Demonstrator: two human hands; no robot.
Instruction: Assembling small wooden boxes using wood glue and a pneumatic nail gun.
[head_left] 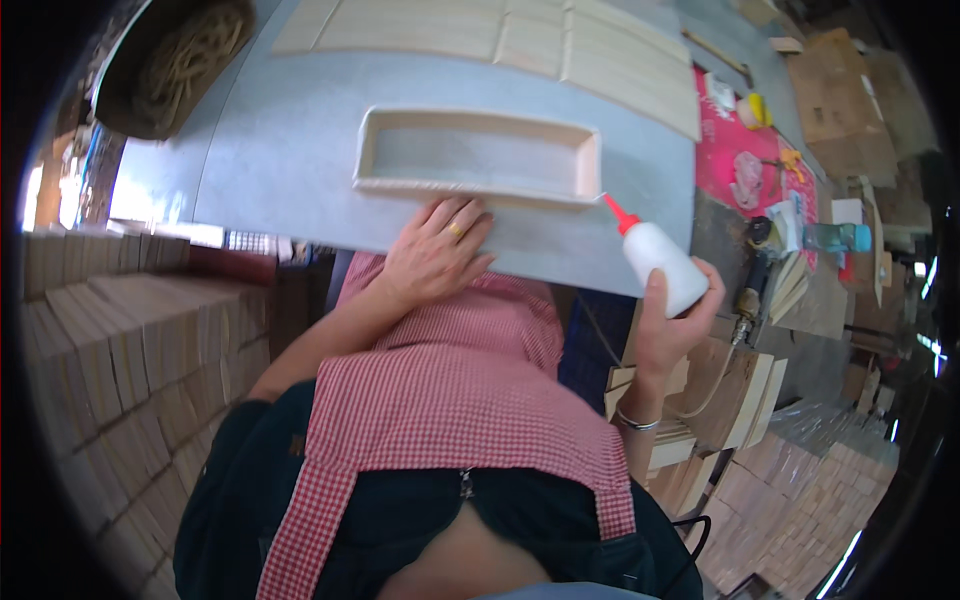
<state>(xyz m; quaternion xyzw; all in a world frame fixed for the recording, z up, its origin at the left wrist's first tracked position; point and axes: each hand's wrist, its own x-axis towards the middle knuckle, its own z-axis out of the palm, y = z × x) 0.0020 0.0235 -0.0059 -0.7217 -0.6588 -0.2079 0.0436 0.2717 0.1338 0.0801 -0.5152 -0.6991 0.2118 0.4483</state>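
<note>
A shallow rectangular wooden frame [590, 168] lies on the grey tabletop in front of me, with the tabletop showing inside it. My left hand [438, 252] rests at the near table edge, fingers stretched out, their tips at the frame's near wall; whether they press on it I cannot tell. A ring is on one finger. In my right hand [682, 325] is a white squeeze glue bottle [660, 262], tilted up to the left. Its red nozzle [619, 214] points at the frame's near right corner, the tip touching or very close to it.
Flat pale wooden panels [480, 35] lie across the table's far side. At far left stands a bin [170, 75] holding wood strips. Stacked wood pieces [130, 340] rise at my left. To the right are a pink sheet [720, 150], yellow tape [755, 110] and a teal bottle [838, 237].
</note>
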